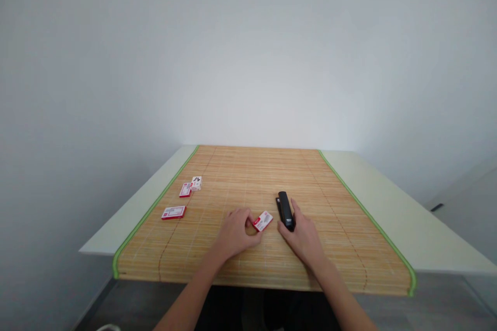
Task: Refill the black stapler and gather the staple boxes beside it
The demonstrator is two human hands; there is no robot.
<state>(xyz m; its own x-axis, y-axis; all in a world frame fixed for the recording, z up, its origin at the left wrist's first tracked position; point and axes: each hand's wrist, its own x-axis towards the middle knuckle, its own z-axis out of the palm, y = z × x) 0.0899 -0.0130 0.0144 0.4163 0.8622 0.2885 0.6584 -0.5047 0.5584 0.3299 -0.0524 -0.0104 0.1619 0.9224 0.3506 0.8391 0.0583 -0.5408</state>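
Between the thumb and fingers of my left hand (238, 232) is a small red and white box (263, 221), gripped at its left end and tilted on the mat. A black stapler (286, 211) lies to the right of it, its front pointing away from me. My right hand (303, 236) is closed round the stapler's near end, thumb on the left side and fingers on the right. A short gap separates the box from the stapler. The undersides of both hands are hidden.
A bamboo mat (248, 170) with green edging covers the middle of a white table (373, 196). At the left lie a flat red and white box (174, 212), a similar box (185, 190) and a small white box (196, 183) touching it. A wall (256, 62) stands behind.
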